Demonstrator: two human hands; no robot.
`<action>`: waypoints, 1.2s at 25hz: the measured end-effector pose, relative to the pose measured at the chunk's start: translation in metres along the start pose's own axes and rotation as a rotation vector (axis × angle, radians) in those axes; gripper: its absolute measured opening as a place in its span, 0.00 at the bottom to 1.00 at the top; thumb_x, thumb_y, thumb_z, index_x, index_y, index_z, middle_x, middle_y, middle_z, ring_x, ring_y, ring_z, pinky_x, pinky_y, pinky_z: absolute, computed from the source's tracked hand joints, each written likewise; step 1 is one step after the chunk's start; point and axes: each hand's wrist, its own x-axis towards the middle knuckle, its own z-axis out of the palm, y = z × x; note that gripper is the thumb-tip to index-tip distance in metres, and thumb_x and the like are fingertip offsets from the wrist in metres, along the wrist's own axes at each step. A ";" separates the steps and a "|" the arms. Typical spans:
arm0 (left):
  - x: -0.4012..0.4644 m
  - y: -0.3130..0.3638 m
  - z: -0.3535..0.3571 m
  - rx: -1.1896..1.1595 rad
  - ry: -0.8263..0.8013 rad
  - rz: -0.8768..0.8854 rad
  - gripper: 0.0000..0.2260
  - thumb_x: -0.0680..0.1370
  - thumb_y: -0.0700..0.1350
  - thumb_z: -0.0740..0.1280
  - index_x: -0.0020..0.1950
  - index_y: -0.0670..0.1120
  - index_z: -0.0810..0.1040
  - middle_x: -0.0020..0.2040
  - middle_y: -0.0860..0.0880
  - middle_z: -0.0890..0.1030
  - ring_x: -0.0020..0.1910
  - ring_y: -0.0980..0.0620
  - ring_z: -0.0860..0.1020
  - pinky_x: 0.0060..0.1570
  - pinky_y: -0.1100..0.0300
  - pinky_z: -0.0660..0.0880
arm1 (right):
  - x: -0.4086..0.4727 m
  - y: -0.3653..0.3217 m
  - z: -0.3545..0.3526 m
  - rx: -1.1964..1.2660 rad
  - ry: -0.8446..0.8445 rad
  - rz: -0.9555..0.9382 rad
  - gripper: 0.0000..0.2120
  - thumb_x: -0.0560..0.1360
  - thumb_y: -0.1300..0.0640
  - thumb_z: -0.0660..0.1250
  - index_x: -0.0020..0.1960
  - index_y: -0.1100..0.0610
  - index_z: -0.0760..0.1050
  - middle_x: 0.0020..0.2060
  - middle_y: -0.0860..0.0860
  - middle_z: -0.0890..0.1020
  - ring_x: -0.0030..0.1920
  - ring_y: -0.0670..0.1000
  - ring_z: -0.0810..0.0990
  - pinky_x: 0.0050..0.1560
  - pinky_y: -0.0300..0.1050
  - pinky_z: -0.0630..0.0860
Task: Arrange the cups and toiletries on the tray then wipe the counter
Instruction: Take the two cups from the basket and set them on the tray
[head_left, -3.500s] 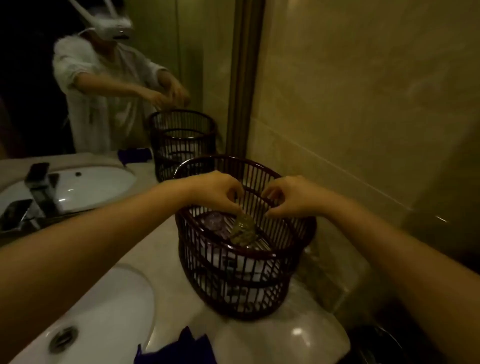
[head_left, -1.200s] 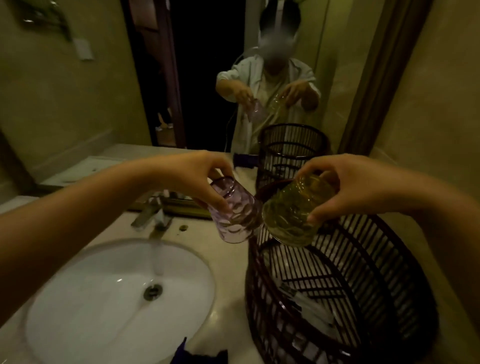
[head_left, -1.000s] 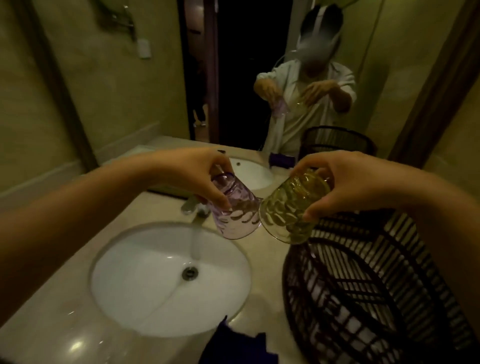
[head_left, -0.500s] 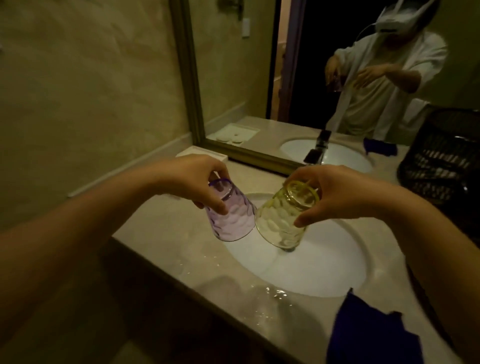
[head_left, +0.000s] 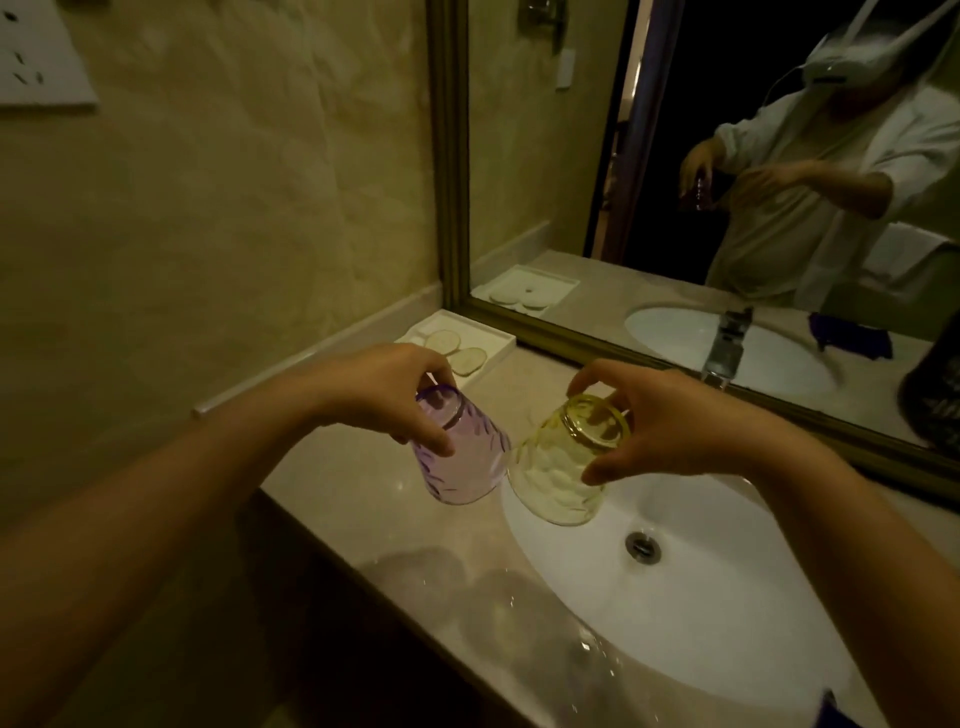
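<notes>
So far only the carry is under way: left hand fingers clamped on the purple cup, right hand on the yellow cup, both upside-down, tray at 11 o'clock holding only two coasters, surface wet, unwiped.

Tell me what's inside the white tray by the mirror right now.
The white tray holds two round pale discs. No cups yet. The left hand hides its near corner, so anything lying there can't be seen.
</notes>
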 end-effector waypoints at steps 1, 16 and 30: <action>0.009 -0.006 -0.004 -0.011 0.014 -0.013 0.23 0.65 0.48 0.77 0.56 0.51 0.72 0.50 0.52 0.75 0.44 0.51 0.80 0.36 0.64 0.80 | 0.013 0.004 -0.001 0.007 -0.001 0.001 0.30 0.61 0.52 0.78 0.55 0.39 0.65 0.50 0.44 0.77 0.50 0.47 0.78 0.46 0.43 0.80; 0.146 -0.149 -0.046 0.025 0.169 -0.029 0.25 0.61 0.51 0.77 0.57 0.48 0.77 0.50 0.51 0.80 0.47 0.53 0.78 0.48 0.56 0.78 | 0.216 0.033 0.029 0.101 0.129 0.089 0.31 0.59 0.51 0.78 0.58 0.42 0.68 0.51 0.47 0.77 0.49 0.51 0.78 0.49 0.53 0.80; 0.295 -0.290 -0.069 -0.190 0.254 0.032 0.28 0.61 0.46 0.78 0.59 0.45 0.75 0.53 0.46 0.82 0.46 0.51 0.78 0.46 0.61 0.74 | 0.347 0.031 0.106 0.181 0.554 0.544 0.31 0.61 0.50 0.77 0.60 0.42 0.67 0.50 0.46 0.80 0.51 0.53 0.79 0.48 0.50 0.78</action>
